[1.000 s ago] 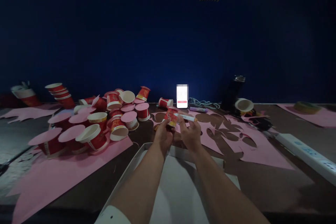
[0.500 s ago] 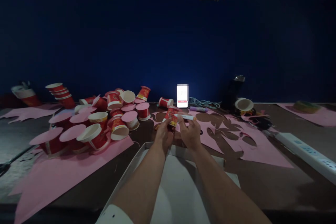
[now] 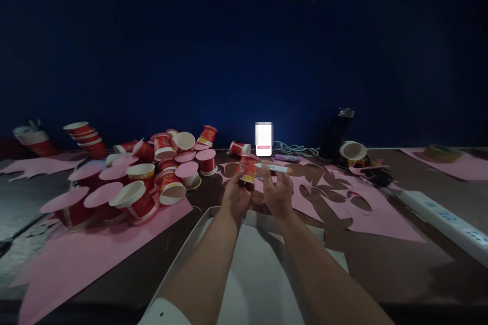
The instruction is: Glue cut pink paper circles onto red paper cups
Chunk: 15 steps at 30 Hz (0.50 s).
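My left hand (image 3: 237,196) is closed around a red paper cup (image 3: 247,163) with gold print, held above the far edge of a white box lid (image 3: 257,274). In my right hand (image 3: 277,190) is a white marker (image 3: 275,168) with an orange end, gripped by the fingers. Its other end points left at the side of the cup; whether it touches cannot be made out. Just behind the hands a red cup (image 3: 240,148) lies on its side, beside a lit phone (image 3: 264,137) standing upright. A purple marker (image 3: 287,158) lies right of the phone.
Many red cups, several topped with pink paper discs (image 3: 104,194), crowd the left on a pink sheet (image 3: 114,249). Pink paper with round cutouts (image 3: 377,218) lies right. A power strip (image 3: 444,218), a dark bottle (image 3: 339,132) and a pale cable (image 3: 295,149) are also there.
The marker in my right hand has shifted slightly right, away from the cup. The cup in my left hand stands more upright. The whole view has moved slightly.
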Available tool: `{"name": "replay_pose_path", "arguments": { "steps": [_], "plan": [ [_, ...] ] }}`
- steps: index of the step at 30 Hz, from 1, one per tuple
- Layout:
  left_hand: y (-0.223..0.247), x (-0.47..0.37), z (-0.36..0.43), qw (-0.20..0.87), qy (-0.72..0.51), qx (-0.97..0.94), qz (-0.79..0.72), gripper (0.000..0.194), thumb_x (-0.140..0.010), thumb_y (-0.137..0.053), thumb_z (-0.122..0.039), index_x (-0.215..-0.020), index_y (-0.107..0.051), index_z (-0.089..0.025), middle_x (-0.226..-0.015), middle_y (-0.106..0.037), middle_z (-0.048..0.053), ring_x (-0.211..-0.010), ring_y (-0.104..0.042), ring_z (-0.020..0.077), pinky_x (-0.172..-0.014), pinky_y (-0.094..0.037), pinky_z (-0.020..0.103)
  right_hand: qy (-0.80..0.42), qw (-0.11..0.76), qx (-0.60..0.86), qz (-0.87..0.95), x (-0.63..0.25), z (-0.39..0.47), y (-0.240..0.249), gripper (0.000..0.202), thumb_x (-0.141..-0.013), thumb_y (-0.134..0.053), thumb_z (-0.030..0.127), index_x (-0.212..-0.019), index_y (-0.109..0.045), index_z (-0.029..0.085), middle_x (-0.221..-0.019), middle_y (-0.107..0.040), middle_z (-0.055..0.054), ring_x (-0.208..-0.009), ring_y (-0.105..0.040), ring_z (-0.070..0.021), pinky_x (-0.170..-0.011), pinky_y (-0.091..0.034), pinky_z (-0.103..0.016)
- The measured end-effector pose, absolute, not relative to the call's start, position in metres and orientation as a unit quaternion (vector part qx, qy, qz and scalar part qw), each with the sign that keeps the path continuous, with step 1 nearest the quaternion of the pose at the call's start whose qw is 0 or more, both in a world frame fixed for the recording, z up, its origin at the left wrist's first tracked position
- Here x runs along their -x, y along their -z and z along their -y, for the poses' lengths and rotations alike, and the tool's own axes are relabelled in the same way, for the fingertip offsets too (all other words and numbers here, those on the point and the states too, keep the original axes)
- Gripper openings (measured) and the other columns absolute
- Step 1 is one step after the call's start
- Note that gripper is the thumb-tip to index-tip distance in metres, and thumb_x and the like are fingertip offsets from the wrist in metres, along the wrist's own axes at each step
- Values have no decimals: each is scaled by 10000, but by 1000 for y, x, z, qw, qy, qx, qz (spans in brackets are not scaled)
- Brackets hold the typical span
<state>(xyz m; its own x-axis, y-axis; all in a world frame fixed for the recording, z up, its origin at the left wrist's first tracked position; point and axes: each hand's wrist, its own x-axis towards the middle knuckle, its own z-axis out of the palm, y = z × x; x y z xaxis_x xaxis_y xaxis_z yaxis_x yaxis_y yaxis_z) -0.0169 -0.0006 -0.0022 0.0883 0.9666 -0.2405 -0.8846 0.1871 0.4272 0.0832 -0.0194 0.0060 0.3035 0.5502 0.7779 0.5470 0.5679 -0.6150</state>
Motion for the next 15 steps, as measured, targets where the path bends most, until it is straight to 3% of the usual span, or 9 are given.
{"name": "replay_pose_path", "arguments": {
  "steps": [8, 15],
  "plan": [
    [5, 18, -1, 740, -630, -65, -226, 39, -794, -578, -138, -811, -611, -149, -756, -674, 40, -643, -610, 113, -556, -467, 221, 5, 658, 473, 586, -84, 19, -7, 216, -893, -501, 305, -920, -695, 216, -864, -718, -47, -764, -647, -173, -759, -503, -317],
    [0, 17, 2, 745, -622, -78, -229, 80, -793, -592, -137, -863, -630, -136, -781, -689, 51, -656, -620, 125, -563, -469, 233, -2, 660, 456, 597, -84, 19, -7, 216, -893, -511, 314, -958, -688, 210, -957, -716, -63, -873, -658, -184, -832, -506, -334]
  ]
}}
